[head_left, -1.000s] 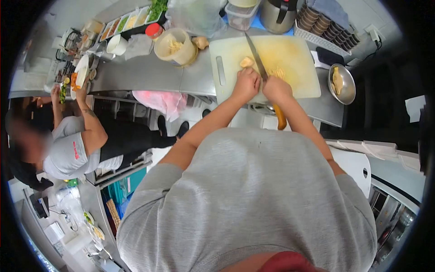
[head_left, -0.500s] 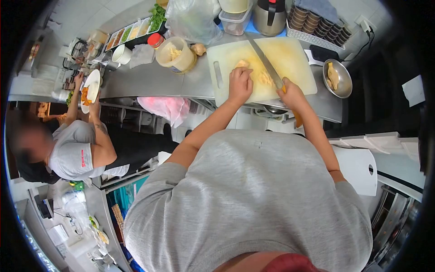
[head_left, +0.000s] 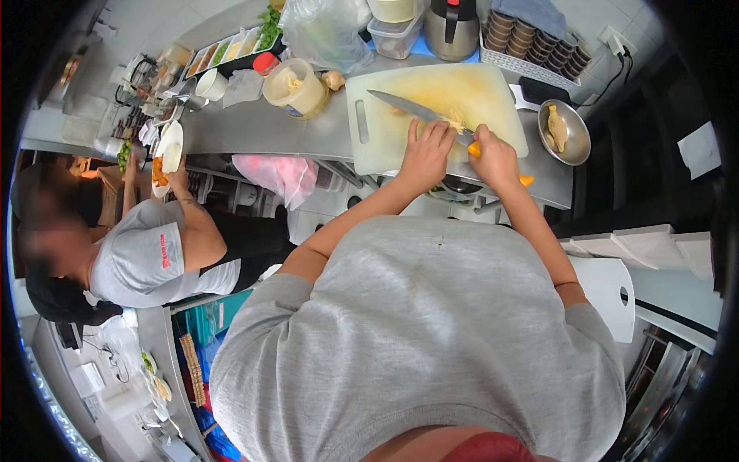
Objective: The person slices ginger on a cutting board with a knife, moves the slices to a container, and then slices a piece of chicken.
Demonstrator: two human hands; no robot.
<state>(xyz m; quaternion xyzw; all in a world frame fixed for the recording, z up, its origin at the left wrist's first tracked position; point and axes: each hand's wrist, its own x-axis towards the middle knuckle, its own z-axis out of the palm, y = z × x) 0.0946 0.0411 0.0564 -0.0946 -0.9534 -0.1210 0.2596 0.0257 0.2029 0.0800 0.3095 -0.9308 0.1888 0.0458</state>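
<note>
My right hand (head_left: 495, 159) is wrapped round the orange-yellow handle of a large kitchen knife (head_left: 396, 103), whose blade points left and lies low across the white cutting board (head_left: 504, 100). Pale yellow shredded meat (head_left: 456, 121) lies against the far side of the blade, near the handle end. My left hand (head_left: 428, 154) is beside it with fingers stretched out and slightly apart, fingertips right at the blade and the shreds. A small pale piece (head_left: 397, 111) shows behind the blade.
A steel bowl (head_left: 564, 132) with a pale yellow piece of meat stands right of the board. On the left is a plastic tub (head_left: 295, 89) with shreds. A steel jug (head_left: 451, 35) and a basket of dark cups (head_left: 531, 48) stand behind. At left, a person (head_left: 146, 250) holds plates.
The knife has swung from pointing away to pointing left across the board. My left hand has moved right, its fingers opening from a curl to meet the shreds. The other person's plates have shifted slightly.
</note>
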